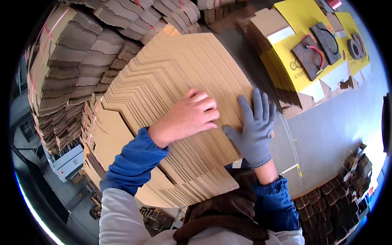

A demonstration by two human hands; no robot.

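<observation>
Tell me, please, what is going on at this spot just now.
A person is handling a fanned stack of flat brown cardboard sheets. The bare left hand, partly curled, is over the middle; the gloved right hand is spread at the right edge. To the upper right, dark handled plates lie on yellow-topped stacks.
</observation>
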